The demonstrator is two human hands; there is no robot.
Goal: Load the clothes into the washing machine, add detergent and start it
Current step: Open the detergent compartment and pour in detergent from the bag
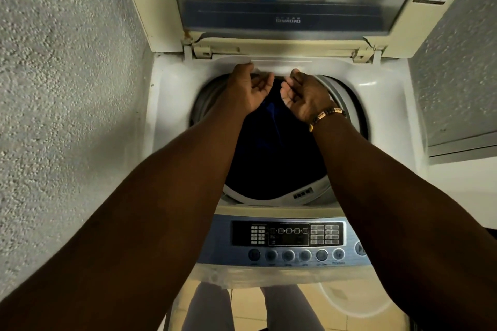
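While dark navy and blue clothes [271, 140] lie heaped down inside the round drum of the white top-loading washing machine [172, 94], both hands hover over its far rim, holding nothing. The left hand [248, 88] is loosely cupped with its palm turned inward and fingers relaxed apart; the right hand [302, 95], with a beaded bracelet [326, 115] at the wrist, mirrors it just beside, fingers curled but not closed on any cloth. Loading looks to be the step in hand, likely at the point of letting go. No detergent container is in view, so the next move probably calls for fetching one. Behind, the cream lid [279, 0] stands raised; nearest the person, the blue-grey control panel [287, 239] with its row of round buttons waits untouched.
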